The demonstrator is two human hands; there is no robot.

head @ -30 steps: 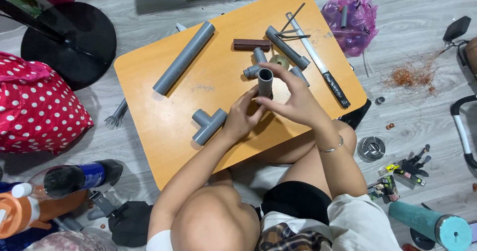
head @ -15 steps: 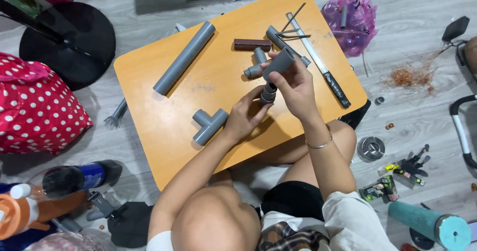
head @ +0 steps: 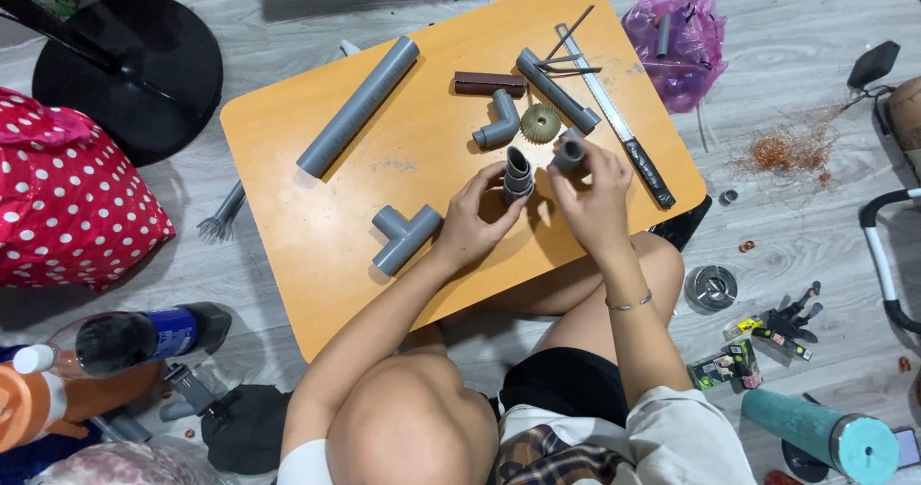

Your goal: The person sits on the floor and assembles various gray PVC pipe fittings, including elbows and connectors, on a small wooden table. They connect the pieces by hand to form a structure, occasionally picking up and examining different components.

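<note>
Your left hand [head: 472, 224] is wrapped around a short grey pipe piece [head: 517, 174], holding it upright just above the tabletop [head: 317, 245], its long axis pointing roughly up toward you with the open end on top. Your right hand [head: 597, 197] is closed on a small grey fitting [head: 570, 153], and the two parts sit side by side, near but apart (a narrow gap shows between them). The fitting lies to the right of the pipe piece and at about the same height, so neither hand is nearer: each already holds its own part.

Just beyond your fingers lie a grey elbow [head: 498, 123] and a ridged tan gear [head: 540, 121]. To the left of your left hand rests a grey tee fitting [head: 404, 237], and further off that way a long grey pipe [head: 358, 107] lies at a slant. Beyond your right hand sits a long handsaw [head: 616, 122].
</note>
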